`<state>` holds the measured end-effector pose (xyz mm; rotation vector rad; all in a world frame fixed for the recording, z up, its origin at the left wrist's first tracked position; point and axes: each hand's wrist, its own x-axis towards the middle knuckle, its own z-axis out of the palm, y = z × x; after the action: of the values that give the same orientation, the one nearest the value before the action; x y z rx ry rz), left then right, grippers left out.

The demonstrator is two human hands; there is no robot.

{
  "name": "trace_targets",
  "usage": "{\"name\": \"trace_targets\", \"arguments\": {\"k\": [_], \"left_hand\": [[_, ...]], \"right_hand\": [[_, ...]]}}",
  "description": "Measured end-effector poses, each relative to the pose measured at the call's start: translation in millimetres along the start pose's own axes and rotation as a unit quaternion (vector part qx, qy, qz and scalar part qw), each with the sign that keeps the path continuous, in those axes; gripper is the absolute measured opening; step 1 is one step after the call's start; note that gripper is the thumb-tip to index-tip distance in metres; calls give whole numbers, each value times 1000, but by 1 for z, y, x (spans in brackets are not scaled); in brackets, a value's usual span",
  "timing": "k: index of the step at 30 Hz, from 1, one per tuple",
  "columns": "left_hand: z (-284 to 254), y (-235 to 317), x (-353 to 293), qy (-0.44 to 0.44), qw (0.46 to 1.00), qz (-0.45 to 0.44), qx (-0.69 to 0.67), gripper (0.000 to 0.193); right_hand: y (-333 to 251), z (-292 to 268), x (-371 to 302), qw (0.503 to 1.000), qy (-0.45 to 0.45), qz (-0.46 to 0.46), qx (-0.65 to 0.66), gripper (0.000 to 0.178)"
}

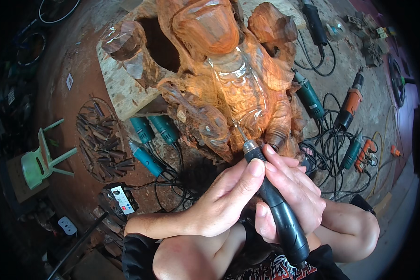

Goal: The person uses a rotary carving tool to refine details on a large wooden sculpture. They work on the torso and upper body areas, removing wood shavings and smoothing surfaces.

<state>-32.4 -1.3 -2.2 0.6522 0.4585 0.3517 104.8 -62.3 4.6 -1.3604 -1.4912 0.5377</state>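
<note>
A large reddish-brown wood carving (242,88) with a glossy, lit surface stands in front of me. Both my hands hold a black pen-shaped rotary grinder (284,221), tilted with its thin metal bit against or very near the carving's lower part; actual contact cannot be made out. My right hand (296,196) wraps round the grinder's body, its fingers reaching toward the metal collar. Closed beside it, my left hand (224,198) presses its thumb on the grip just below the collar. The left fingers are partly hidden behind the tool.
Green power tools (310,95) and an orange-black one (350,105) lie at right amid tangled black cables (319,156). More teal tools (147,158) lie left of the carving. A round pile of carving bits or chisels (102,140), a green chair (37,161) and a power strip (122,199) are further left.
</note>
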Motion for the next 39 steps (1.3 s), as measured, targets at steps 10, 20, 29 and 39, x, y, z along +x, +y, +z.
{"name": "trace_targets", "arguments": {"k": [10, 20, 29, 39], "left_hand": [[8, 1, 2, 33, 998, -17, -47, 46], [11, 4, 7, 27, 998, -17, -50, 47], [9, 4, 9, 25, 999, -15, -45, 46], [8, 2, 10, 16, 999, -12, -50, 46]], "right_hand": [[4, -2, -1, 1000, 11, 2, 18, 39], [7, -3, -3, 999, 30, -4, 24, 40], [8, -2, -2, 999, 36, 0, 23, 39], [8, -3, 0, 999, 31, 0, 27, 38]]}}
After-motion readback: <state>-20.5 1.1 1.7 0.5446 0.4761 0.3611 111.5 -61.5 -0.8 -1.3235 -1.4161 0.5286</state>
